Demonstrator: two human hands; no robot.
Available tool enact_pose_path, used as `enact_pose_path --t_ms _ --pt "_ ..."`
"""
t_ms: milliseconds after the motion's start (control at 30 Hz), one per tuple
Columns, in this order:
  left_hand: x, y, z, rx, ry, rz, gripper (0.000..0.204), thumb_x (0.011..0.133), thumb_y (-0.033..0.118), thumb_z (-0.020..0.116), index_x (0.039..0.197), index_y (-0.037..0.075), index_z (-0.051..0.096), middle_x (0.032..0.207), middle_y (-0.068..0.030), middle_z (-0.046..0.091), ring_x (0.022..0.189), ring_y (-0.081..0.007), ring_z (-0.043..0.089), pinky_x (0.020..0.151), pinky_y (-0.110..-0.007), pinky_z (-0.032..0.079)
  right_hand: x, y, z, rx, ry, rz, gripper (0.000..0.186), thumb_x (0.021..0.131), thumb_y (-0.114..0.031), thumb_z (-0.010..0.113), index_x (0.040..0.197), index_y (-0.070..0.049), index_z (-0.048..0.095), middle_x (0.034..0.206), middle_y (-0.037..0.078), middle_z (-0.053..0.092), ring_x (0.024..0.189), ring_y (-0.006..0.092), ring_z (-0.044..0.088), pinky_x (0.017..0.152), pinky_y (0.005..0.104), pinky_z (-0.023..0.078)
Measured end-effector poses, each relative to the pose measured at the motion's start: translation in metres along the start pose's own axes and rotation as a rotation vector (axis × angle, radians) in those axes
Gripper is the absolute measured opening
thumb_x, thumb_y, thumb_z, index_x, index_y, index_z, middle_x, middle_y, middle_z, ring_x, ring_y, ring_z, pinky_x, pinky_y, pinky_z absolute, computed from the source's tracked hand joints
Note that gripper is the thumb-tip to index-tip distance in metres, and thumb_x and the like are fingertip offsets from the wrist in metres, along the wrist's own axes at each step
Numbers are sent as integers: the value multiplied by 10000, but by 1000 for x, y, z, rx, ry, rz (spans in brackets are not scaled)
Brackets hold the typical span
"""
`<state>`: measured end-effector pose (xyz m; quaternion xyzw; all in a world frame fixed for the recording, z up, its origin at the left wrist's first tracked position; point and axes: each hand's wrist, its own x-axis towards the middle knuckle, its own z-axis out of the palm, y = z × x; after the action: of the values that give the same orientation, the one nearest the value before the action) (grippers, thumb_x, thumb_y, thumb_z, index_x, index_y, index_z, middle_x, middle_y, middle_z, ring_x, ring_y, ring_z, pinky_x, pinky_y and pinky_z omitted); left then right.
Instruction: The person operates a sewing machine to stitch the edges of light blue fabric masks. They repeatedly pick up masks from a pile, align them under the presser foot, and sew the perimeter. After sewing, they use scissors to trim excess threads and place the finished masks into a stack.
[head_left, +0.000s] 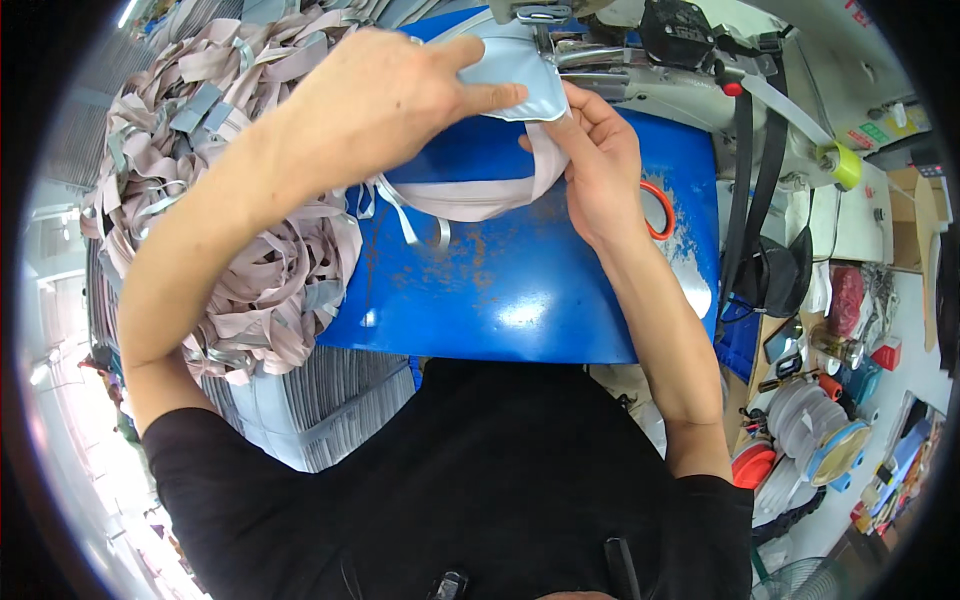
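Note:
A light blue, smooth-surfaced flat piece (540, 85) lies under the sewing machine's presser foot (545, 40). My left hand (400, 95) rests on its left part, two digits stretched apart over the surface. The other fingers of that hand are hidden. At the piece's near right corner my right hand (605, 165) is closed, pinching the corner together with a pale pink strap (480, 200). From there the strap loops down and left over the blue table (520, 290). Narrow whitish ribbon ends (405, 215) hang by the loop's left side.
A large heap of pale pink straps (280, 260) fills the left, with stacks of grey flat pieces (320, 410) below. Red-orange scissor handles (658, 210) lie right of my right wrist. The machine body (690, 95) borders the far right; white reels (800, 420) stand lower right.

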<state>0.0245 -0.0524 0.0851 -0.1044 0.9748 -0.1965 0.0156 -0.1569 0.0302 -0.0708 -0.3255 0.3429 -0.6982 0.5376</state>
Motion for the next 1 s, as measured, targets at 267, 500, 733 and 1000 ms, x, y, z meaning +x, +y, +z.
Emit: enact_pose_path --t_ms 267,500,733,1000 --pt "28 -15 -15 37 -164 51 363 868 152 601 1202 110 738 875 -133 665 646 -318 702 560 -426 560 14 13 -3 -19 56 -66 257 1012 -92 652 1226 52 645 1037 123 750 877 152 725 837 323 618" --pt "29 15 -13 -14 -148 -62 278 833 133 628 1048 -18 717 853 -194 695 677 -329 714 582 -422 566 14 14 1 3 68 -52 259 1014 -81 651 1229 62 639 1053 123 751 890 151 727 832 329 621" --pt "51 65 12 -27 -32 -252 203 819 130 641 906 -42 703 759 -185 687 635 -290 708 555 -393 552 6 9 4 -13 108 -23 235 1022 -47 628 1226 70 636 927 75 752 795 80 671 693 223 521" --pt "26 105 34 -497 297 -598 617 754 113 703 1365 57 639 988 -141 604 818 -406 652 741 -486 544 -45 -15 -8 -283 -18 -70 351 1003 -51 640 1349 -8 601 757 -28 597 701 31 554 620 212 423"
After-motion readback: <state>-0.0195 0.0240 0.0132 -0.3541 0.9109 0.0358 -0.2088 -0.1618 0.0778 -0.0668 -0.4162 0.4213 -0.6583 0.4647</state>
